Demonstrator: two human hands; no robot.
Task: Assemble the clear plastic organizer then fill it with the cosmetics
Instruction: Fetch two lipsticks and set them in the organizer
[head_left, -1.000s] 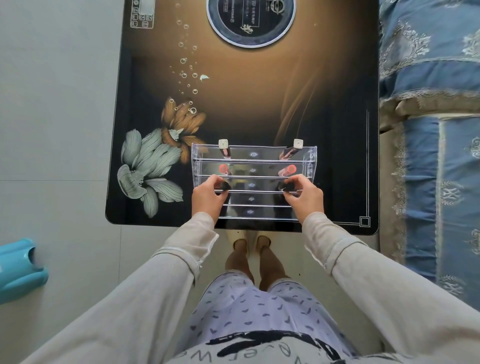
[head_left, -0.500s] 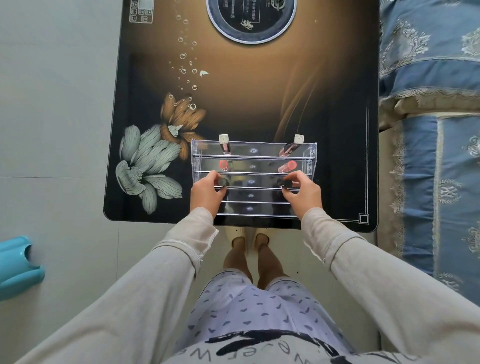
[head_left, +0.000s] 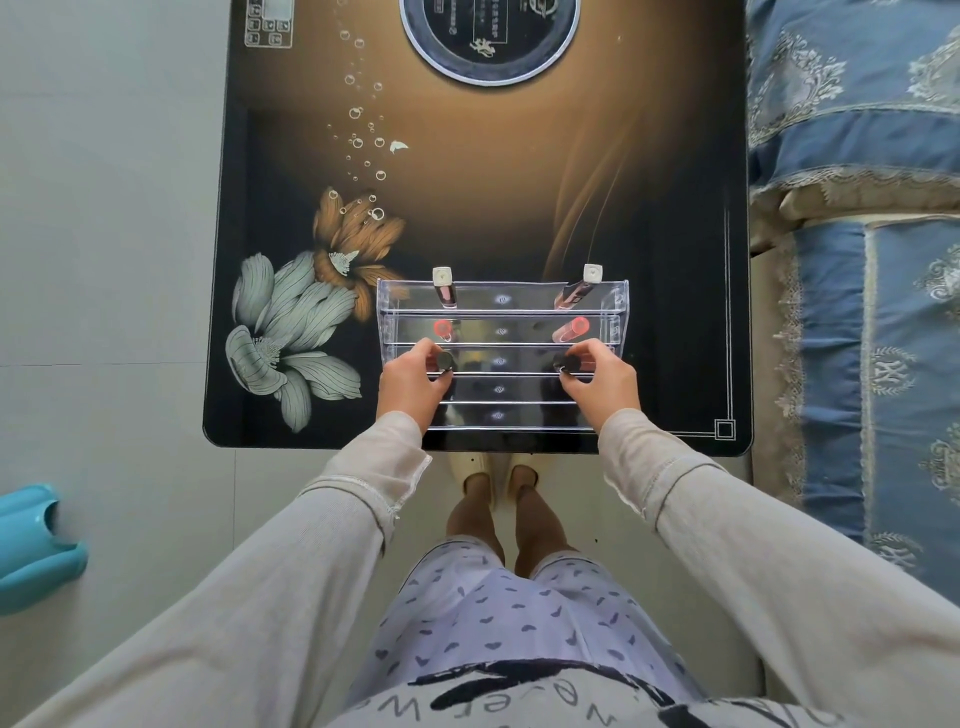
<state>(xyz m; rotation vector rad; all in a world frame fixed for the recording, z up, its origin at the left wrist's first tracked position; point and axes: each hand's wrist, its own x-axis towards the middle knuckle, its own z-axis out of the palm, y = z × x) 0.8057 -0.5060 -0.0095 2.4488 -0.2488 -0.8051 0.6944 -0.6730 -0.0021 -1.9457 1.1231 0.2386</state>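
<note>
My left grip (head_left: 410, 387) pinches one dark tube (head_left: 445, 361), my right grip (head_left: 605, 384) another (head_left: 567, 364), in the organizer's (head_left: 501, 300) middle row. The organizer is near the table's (head_left: 519, 208) front edge, and the table stretches on beyond it.

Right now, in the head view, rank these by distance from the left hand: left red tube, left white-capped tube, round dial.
1. Left red tube, second row, just beyond the left hand.
2. Left white-capped tube, back row.
3. Round dial, far end, centre.

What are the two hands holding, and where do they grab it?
The left hand pinches the left dark tube by its top end; the right hand pinches the right dark tube likewise.
</note>
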